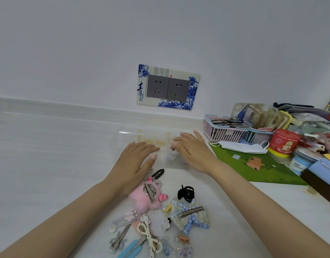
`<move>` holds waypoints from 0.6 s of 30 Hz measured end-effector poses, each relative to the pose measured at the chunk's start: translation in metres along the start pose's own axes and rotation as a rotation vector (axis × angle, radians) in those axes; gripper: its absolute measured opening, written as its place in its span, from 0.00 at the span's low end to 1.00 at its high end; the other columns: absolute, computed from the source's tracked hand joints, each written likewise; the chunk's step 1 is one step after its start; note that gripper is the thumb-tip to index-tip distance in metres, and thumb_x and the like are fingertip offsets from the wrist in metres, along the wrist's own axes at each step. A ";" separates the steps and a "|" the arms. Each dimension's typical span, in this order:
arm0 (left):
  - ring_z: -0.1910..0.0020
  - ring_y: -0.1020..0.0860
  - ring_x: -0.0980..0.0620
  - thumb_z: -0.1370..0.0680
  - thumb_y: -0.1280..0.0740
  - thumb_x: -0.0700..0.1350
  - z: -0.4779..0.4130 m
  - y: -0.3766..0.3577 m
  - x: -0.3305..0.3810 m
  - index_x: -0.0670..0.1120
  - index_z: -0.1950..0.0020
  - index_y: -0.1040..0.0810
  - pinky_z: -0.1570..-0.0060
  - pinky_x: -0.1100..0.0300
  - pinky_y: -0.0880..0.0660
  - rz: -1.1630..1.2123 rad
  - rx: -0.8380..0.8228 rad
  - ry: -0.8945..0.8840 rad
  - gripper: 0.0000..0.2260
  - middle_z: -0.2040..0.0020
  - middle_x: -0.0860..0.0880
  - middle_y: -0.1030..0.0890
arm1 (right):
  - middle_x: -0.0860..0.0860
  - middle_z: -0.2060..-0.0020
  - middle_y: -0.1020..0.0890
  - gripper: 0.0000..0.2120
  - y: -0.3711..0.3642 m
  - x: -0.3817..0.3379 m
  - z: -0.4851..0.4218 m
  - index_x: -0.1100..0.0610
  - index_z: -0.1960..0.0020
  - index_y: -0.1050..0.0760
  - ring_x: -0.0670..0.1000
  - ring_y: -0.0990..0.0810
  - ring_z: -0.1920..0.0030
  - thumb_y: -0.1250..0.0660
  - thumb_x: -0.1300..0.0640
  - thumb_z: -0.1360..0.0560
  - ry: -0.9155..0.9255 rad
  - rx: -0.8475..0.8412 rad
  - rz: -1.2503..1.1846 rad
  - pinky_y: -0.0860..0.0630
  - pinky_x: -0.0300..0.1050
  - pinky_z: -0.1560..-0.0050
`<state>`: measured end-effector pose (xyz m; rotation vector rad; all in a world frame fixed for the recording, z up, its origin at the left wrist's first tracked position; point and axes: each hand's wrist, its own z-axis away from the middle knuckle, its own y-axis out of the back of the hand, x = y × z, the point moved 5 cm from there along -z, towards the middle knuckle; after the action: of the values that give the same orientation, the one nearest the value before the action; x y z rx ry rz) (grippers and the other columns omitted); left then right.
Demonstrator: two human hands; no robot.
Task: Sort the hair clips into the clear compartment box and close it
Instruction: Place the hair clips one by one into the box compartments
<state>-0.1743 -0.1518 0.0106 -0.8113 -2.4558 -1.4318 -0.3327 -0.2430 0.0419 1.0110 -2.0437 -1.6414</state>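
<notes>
- Two hands are over the clear compartment box, one at each end. Its long axis runs left to right across the white counter.
- My left hand lies palm down on the box's left part, fingers straight and together, holding nothing.
- The box is so transparent that I cannot tell whether its lid is up or down.
- My right hand reaches over the right end, fingers loosely extended, pinching nothing I can see. A small pale clip sits just under its fingertips, seemingly inside the box.
- The unsorted clips lie nearer me than the box: the pink plush clip by the left wrist, the black claw clip and the fabric bow clip further right.
- I judge the next pick means drawing a hand back toward me. The left is nearer the plush, the right nearer the claw and bow.
- The pink basket stands well apart.
</notes>
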 end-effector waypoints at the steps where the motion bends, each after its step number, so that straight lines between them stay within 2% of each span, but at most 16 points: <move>1: 0.29 0.39 0.58 0.23 0.57 0.62 0.000 0.001 0.002 0.56 0.32 0.30 0.27 0.61 0.52 0.014 -0.003 0.003 0.27 0.32 0.56 0.29 | 0.47 0.35 0.26 0.26 0.006 -0.001 0.005 0.53 0.40 0.23 0.46 0.38 0.28 0.55 0.44 0.20 -0.001 0.054 -0.046 0.58 0.46 0.26; 3: 0.29 0.39 0.59 0.23 0.56 0.62 0.000 0.006 0.008 0.56 0.33 0.29 0.28 0.62 0.50 0.055 0.013 -0.005 0.26 0.32 0.57 0.29 | 0.46 0.39 0.23 0.24 0.020 -0.002 0.022 0.52 0.43 0.21 0.45 0.32 0.33 0.52 0.44 0.22 0.001 0.191 -0.206 0.48 0.40 0.30; 5: 0.32 0.36 0.62 0.23 0.53 0.61 0.001 0.012 0.022 0.56 0.36 0.26 0.31 0.64 0.44 0.105 0.029 -0.038 0.23 0.34 0.58 0.27 | 0.45 0.46 0.19 0.16 0.030 -0.003 0.045 0.52 0.48 0.20 0.42 0.26 0.42 0.42 0.46 0.22 0.001 0.266 -0.389 0.39 0.31 0.39; 7: 0.37 0.31 0.65 0.22 0.49 0.60 0.002 0.014 0.037 0.56 0.39 0.23 0.37 0.70 0.38 0.166 -0.035 -0.080 0.20 0.39 0.60 0.24 | 0.45 0.55 0.18 0.09 0.033 -0.001 0.069 0.52 0.54 0.19 0.38 0.23 0.52 0.36 0.49 0.24 -0.061 0.156 -0.511 0.34 0.27 0.48; 9: 0.43 0.27 0.64 0.22 0.47 0.61 0.005 0.008 0.051 0.56 0.44 0.21 0.41 0.67 0.32 0.186 -0.175 -0.114 0.19 0.45 0.62 0.21 | 0.45 0.59 0.17 0.09 0.024 0.002 0.091 0.52 0.58 0.20 0.38 0.24 0.58 0.32 0.47 0.28 -0.128 -0.059 -0.524 0.33 0.30 0.52; 11: 0.47 0.25 0.62 0.24 0.44 0.63 0.010 0.000 0.061 0.57 0.49 0.20 0.46 0.60 0.28 0.165 -0.278 -0.130 0.17 0.51 0.62 0.20 | 0.45 0.58 0.17 0.11 0.011 0.006 0.108 0.50 0.58 0.20 0.41 0.23 0.57 0.29 0.43 0.32 -0.172 -0.210 -0.495 0.32 0.35 0.51; 12: 0.49 0.24 0.62 0.26 0.42 0.64 0.013 -0.003 0.065 0.58 0.51 0.19 0.48 0.59 0.27 0.163 -0.303 -0.131 0.16 0.52 0.62 0.20 | 0.45 0.57 0.18 0.11 0.005 0.008 0.115 0.49 0.58 0.20 0.43 0.24 0.55 0.28 0.42 0.33 -0.192 -0.240 -0.476 0.31 0.37 0.50; 15: 0.51 0.24 0.63 0.32 0.34 0.66 0.017 -0.006 0.072 0.59 0.53 0.19 0.57 0.67 0.27 0.180 -0.356 -0.092 0.15 0.54 0.61 0.20 | 0.43 0.56 0.21 0.08 -0.002 0.006 0.126 0.45 0.60 0.21 0.41 0.26 0.52 0.25 0.44 0.35 -0.203 -0.278 -0.476 0.31 0.35 0.48; 18: 0.51 0.26 0.62 0.35 0.29 0.65 0.020 -0.010 0.075 0.60 0.52 0.19 0.56 0.67 0.29 0.111 -0.419 -0.087 0.16 0.54 0.62 0.21 | 0.44 0.57 0.23 0.09 -0.005 -0.002 0.128 0.46 0.64 0.24 0.41 0.27 0.52 0.24 0.48 0.35 -0.161 -0.292 -0.514 0.32 0.33 0.49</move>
<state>-0.2401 -0.1114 0.0245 -1.0894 -2.1526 -1.9349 -0.4131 -0.1511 0.0017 1.4100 -1.6418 -2.2616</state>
